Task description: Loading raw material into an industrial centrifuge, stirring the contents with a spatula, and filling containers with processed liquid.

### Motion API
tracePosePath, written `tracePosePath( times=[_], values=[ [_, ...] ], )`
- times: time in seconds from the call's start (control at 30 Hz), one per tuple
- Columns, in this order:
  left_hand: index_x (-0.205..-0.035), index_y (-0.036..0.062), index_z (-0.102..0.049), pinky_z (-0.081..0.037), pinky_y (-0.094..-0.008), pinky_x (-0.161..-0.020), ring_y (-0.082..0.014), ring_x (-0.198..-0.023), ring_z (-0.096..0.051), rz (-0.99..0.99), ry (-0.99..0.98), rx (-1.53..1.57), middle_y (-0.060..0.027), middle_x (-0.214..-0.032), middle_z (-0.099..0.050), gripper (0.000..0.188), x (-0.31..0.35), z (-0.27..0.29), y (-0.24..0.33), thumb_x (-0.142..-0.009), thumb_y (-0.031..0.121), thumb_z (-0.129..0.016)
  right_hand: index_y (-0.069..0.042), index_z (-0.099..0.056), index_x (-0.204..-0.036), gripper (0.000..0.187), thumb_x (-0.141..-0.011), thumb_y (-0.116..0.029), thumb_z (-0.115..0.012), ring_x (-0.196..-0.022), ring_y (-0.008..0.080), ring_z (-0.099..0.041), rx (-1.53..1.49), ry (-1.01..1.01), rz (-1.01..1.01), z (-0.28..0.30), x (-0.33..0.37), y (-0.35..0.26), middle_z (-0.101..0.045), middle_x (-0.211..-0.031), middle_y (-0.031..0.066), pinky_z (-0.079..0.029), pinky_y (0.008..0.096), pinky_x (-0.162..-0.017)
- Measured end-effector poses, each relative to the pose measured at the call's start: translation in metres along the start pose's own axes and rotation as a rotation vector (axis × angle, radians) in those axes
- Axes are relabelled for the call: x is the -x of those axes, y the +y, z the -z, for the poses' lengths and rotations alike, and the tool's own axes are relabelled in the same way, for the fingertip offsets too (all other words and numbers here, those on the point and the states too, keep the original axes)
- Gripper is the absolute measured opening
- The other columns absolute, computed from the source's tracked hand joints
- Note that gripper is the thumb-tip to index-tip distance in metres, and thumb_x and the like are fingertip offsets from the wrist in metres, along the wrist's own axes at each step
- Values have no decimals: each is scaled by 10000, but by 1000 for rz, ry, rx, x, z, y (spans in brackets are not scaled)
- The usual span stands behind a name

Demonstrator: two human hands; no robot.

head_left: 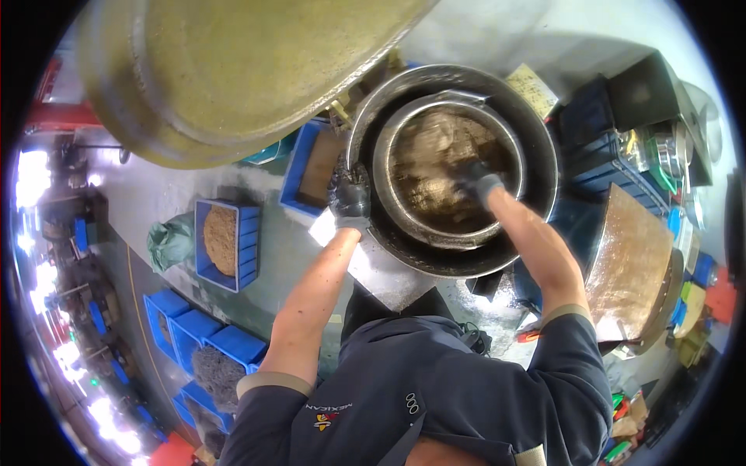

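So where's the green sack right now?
In the head view, the green sack sits on the floor at left, just left of the blue crate of loose tan material.

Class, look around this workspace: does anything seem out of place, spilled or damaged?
The green plastic bag stands out: it slumps on the floor, while the brown material beside it sits in a blue crate. No spill or damage is clear around the large metal tub.
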State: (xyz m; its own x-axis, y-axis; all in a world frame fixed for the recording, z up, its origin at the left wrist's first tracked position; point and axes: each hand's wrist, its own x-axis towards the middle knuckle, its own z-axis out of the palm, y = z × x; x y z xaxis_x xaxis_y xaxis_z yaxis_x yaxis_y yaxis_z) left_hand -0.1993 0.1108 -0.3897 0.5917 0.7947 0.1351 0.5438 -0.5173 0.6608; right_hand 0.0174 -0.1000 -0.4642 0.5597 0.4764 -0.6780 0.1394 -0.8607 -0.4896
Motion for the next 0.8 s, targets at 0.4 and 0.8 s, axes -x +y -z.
tracePosePath(
  times=[0.4,0.8],
  values=[
    [-1065,35,-626,-477,-445,-808,-389,-914,-601,-67,5,128,-221,-1012,-635,265,-4,-17,-9,-897,218,-533,-54,-705,-987,296,-826,-268,-578,-931,317,-660,511,250,267,70,41,13,-681,-961,195,-515,391,-802],
    [-1097,35,-617,-487,-438,-801,-385,-929,-608,16,-5,22,-209,-1023,-640,290,2,4,1,-907,237,-530,-115,-650,-1095,283,-913,-268,-496,-941,268,-649,716,256,404,66,98,-47,-675,-1023,109,-492,388,-820]
  ],
)
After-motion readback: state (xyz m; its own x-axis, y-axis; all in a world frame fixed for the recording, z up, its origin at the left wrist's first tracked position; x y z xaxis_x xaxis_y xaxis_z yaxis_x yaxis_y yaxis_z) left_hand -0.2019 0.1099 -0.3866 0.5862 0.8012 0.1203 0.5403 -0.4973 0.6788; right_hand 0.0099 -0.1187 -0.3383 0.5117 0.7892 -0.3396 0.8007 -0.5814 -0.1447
